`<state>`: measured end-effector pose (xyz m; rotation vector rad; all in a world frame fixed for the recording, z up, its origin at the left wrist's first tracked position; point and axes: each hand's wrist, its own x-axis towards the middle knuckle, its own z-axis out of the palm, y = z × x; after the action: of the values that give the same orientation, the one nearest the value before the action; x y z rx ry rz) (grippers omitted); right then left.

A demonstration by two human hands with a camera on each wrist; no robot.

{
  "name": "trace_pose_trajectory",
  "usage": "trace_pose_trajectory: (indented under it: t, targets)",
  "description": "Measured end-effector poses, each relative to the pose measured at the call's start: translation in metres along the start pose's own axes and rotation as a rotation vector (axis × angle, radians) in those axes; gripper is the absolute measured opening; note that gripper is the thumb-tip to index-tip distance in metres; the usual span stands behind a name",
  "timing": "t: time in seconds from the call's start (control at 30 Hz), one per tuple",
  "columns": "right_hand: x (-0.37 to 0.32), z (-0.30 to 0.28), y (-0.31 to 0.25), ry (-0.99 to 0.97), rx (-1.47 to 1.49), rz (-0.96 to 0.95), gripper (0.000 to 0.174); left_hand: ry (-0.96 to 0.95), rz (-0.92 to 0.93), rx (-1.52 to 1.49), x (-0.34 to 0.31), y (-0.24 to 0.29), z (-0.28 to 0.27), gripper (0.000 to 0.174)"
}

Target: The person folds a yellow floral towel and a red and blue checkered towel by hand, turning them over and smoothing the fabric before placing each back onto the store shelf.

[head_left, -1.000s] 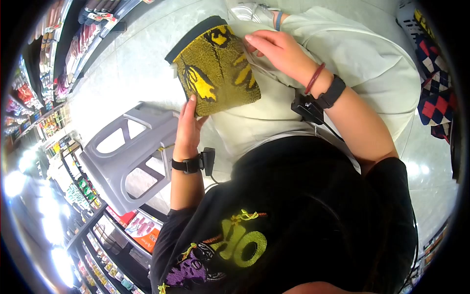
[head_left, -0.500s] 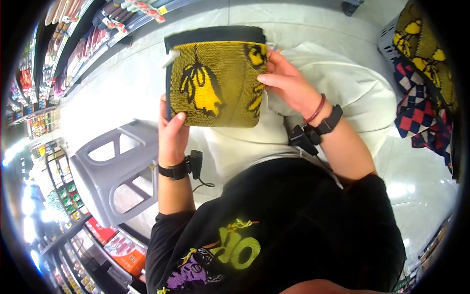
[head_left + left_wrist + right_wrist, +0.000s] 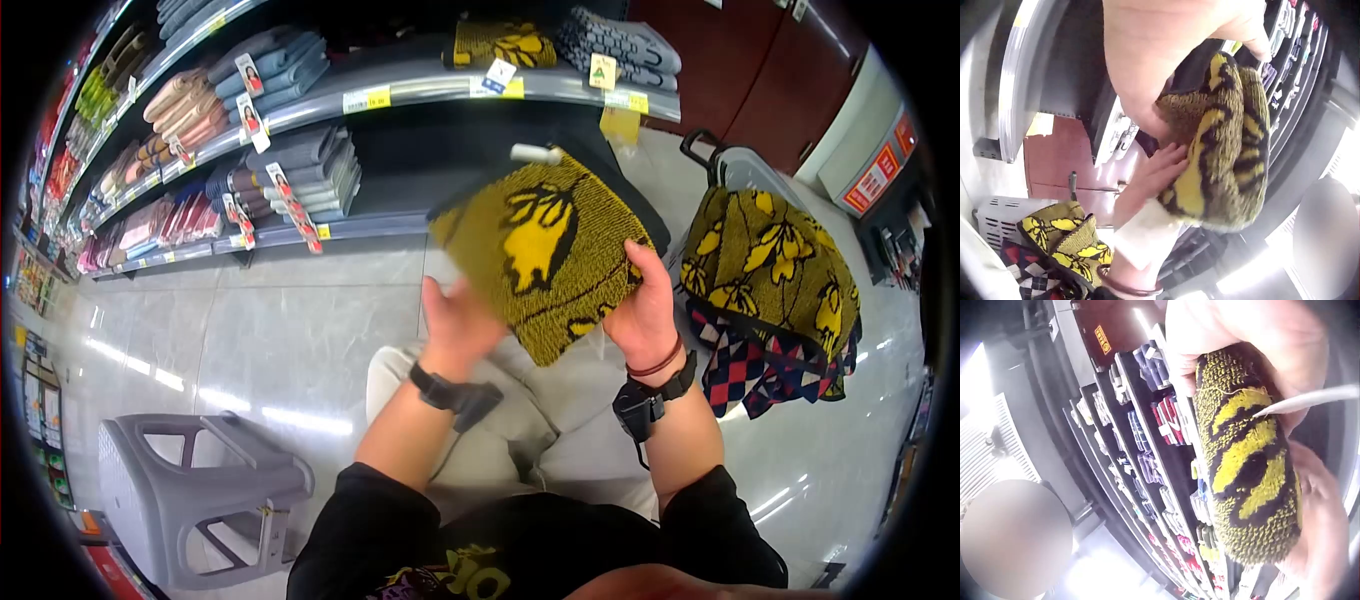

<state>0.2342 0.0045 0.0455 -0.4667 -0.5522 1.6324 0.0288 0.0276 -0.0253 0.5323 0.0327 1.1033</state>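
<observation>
A folded olive towel (image 3: 560, 250) with yellow-and-black flower shapes and a dark border is held up in front of the person, tilted in the head view. My right hand (image 3: 645, 315) grips its right edge, thumb on the upper face, the other fingers hidden beneath. Blurred at the towel's lower left is my left hand (image 3: 460, 320), its thumb raised off the cloth and its fingers partly hidden. A small white tag (image 3: 535, 153) sticks out at the top edge. The right wrist view shows the towel's thick folded side (image 3: 1247, 469) close up.
A shelf (image 3: 420, 95) of folded towels (image 3: 290, 70) runs across the front and left. To the right, a grey basket (image 3: 745, 165) carries another olive-yellow towel (image 3: 775, 260) and a checked cloth (image 3: 745, 365). A grey plastic stool (image 3: 200, 480) stands at the lower left.
The view has swung up toward the shelf and basket. The towel has turned from upright to tilted; the left hand's thumb, earlier on its lower left corner, is now off it.
</observation>
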Motion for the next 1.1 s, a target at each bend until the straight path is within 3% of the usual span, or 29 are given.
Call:
trace_pose_trajectory:
  t: [0.13, 0.23, 0.27, 0.37, 0.4, 0.53, 0.63, 0.83, 0.87, 0.97, 1.07, 1.1]
  targets:
    - [0.018, -0.002, 0.002, 0.006, -0.170, 0.017, 0.049, -0.132, 0.060, -0.130, 0.025, -0.018, -0.018, 0.102]
    - [0.019, -0.029, 0.009, -0.166, -0.125, 0.071, 0.056, 0.021, 0.020, 0.089, 0.027, -0.008, -0.025, 0.086]
    - [0.019, -0.039, 0.006, -0.175, -0.150, 0.085, 0.065, 0.102, 0.016, -0.069, 0.023, -0.009, -0.032, 0.071]
    - [0.027, -0.070, -0.017, -0.036, -0.006, 0.363, 0.060, 0.020, -0.051, -0.069, 0.020, -0.007, -0.062, 0.069]
    - [0.032, -0.070, -0.021, 0.099, -0.056, 0.388, 0.055, 0.010, -0.080, -0.120, 0.020, -0.006, -0.066, 0.068]
    - [0.055, -0.045, -0.032, -0.012, -0.555, 0.473, 0.056, -0.005, -0.117, -0.087, 0.026, 0.000, -0.067, 0.067]
    - [0.075, -0.011, -0.024, -0.007, -0.832, 0.383, 0.061, 0.104, -0.050, -0.106, 0.028, -0.001, -0.084, 0.067]
    - [0.117, -0.001, -0.012, -0.056, -0.961, 0.300, 0.062, 0.146, 0.071, -0.137, 0.026, 0.014, -0.085, 0.067]
    - [0.121, 0.001, -0.008, -0.037, -0.966, 0.280, 0.061, 0.173, 0.113, -0.101, 0.029, 0.015, -0.088, 0.075]
    - [0.133, 0.006, -0.001, -0.022, -1.008, 0.161, 0.058, 0.488, 0.339, 0.271, 0.043, 0.021, -0.072, 0.083]
    - [0.136, 0.009, 0.008, 0.016, -1.237, -0.098, 0.058, 0.536, 0.385, 0.710, 0.042, 0.016, -0.087, 0.088]
    - [0.133, 0.010, 0.019, 0.010, -1.280, -0.174, 0.059, 0.431, 0.359, 0.636, 0.041, 0.012, -0.089, 0.089]
